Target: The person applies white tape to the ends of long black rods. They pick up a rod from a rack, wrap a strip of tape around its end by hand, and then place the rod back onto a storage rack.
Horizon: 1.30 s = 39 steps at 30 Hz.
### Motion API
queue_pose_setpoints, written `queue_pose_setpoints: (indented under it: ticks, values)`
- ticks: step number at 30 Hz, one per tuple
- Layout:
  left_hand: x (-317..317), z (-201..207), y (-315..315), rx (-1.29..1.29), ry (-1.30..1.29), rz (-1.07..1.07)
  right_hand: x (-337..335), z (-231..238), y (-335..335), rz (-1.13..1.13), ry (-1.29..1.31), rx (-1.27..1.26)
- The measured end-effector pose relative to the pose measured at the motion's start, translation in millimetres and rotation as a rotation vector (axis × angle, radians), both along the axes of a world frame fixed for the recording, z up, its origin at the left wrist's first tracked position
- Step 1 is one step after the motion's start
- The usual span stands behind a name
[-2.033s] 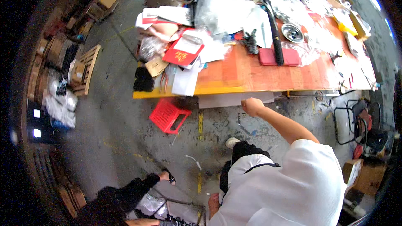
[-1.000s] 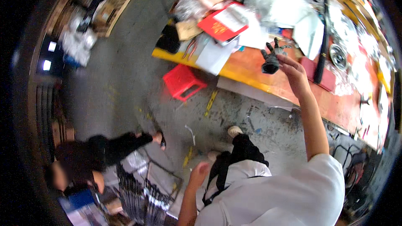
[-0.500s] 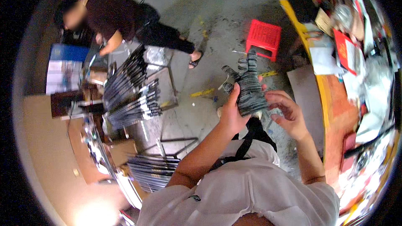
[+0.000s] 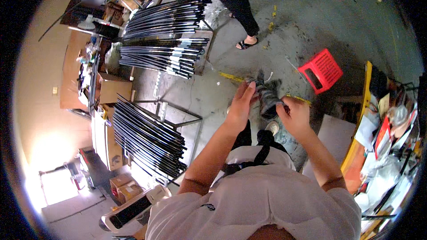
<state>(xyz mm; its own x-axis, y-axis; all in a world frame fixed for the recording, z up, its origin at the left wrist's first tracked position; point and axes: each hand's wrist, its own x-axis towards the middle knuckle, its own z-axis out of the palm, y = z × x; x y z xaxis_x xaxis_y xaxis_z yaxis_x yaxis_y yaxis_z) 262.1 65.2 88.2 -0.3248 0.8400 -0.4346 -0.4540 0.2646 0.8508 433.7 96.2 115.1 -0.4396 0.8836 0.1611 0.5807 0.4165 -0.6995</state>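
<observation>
A grey-and-black striped knitted work glove (image 4: 269, 97) is held between my two hands, in front of my body. At its left side, my left hand (image 4: 240, 106) is closed on it, some fingers hidden behind the fabric. My right hand (image 4: 295, 114) pinches the cuff edge between thumb and fingers on the right. The glove looks bunched and slightly blurred, its fingers pointing away from me.
A red plastic stool (image 4: 324, 71) stands ahead right. Racked bundles of black rods (image 4: 151, 135) lie to my left. A person in dark trousers (image 4: 240, 11) stands ahead. To the right is a cluttered yellow-edged workbench (image 4: 361, 106). A cardboard box (image 4: 114, 90) sits at left.
My view has turned left. My right hand, open beside the glove before, now pinches its cuff. The glove has gone from spread out to bunched, and the other person appears farther right.
</observation>
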Motion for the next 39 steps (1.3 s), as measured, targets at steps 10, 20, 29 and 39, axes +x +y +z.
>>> queue_pose_setpoints:
  ticks: [10, 20, 29, 39]
  values:
    - [-111, 48, -56, 0.303, 0.895, -0.396, -153, 19, 12, 0.182, -0.156, 0.141]
    - [-232, 31, -44, -0.118, 0.114, -0.24, -286, 31, -2, 0.512, -0.087, 0.435]
    - [-294, 19, -10, 0.179, -0.536, 0.557, -349, 25, 12, 0.724, 0.036, 0.319]
    - [-343, 31, 76, 0.406, -0.507, 0.5, -404, 20, 95, 0.915, 0.237, 0.277]
